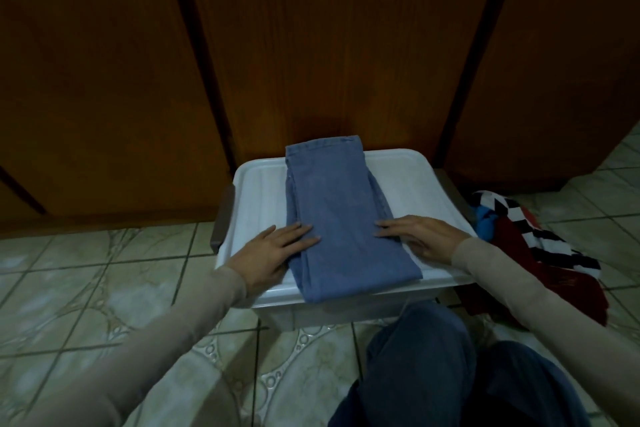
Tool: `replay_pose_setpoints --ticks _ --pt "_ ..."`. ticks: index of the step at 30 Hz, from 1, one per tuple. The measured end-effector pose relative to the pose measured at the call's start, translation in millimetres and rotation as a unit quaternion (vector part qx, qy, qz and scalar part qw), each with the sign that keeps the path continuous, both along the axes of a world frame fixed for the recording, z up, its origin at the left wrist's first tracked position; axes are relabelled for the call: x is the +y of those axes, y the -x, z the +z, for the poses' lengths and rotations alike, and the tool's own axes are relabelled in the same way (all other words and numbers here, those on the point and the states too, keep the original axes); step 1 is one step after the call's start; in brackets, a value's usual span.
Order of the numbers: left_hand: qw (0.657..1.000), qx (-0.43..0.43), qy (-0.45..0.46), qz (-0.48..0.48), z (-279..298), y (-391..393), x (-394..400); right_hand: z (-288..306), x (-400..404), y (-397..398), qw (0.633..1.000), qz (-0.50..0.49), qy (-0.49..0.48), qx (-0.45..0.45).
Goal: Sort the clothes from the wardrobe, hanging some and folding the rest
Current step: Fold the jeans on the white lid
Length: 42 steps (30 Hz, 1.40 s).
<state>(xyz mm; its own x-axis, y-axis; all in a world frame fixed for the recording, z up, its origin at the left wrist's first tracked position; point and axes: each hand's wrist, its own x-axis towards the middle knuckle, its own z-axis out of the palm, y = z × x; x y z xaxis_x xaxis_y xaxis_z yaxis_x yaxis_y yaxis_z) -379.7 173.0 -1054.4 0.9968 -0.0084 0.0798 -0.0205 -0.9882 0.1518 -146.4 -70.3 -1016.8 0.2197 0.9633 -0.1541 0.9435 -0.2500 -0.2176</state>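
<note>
Both grips flat and unclenched, pressing folded jeans on a bin lid.

Nearest, at 6 o'clock, the person's knees rest on the tiled floor (104,274). Left hand (273,250) lies with straight fingers on the jeans' (343,218) 9 o'clock edge; right hand (415,239) does the same at 3 o'clock, neither clutching cloth. Lengthwise-folded jeans run toward 12 o'clock across the white storage bin lid (408,184), their far end overhanging it. A pile of unsorted clothes (526,236) waits at 3 o'clock; wardrobe doors (311,45) stand beyond. Folding step, mid-way I judge: next calls for taking one end and doubling it over.
</note>
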Motion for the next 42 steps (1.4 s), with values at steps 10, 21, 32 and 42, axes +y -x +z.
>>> replay_pose_setpoints --ticks 10,21,32,42 --pt "0.996 -0.052 0.029 0.061 -2.7 6.2 -24.0 2.6 -0.3 1.8 1.0 -0.005 -0.017 0.003" --pt "0.915 -0.061 0.274 0.29 20.9 -13.8 -37.1 1.0 8.2 12.8 0.986 -0.129 -0.018 0.103" --pt "0.854 -0.111 0.358 0.361 23.7 -25.6 -49.7 -8.6 24.0 29.1 0.916 -0.25 -0.156 0.27" --pt "0.821 -0.142 0.29 0.471 25.9 -40.4 -56.3 -9.0 40.3 30.6 0.912 -0.305 -0.2 0.187"
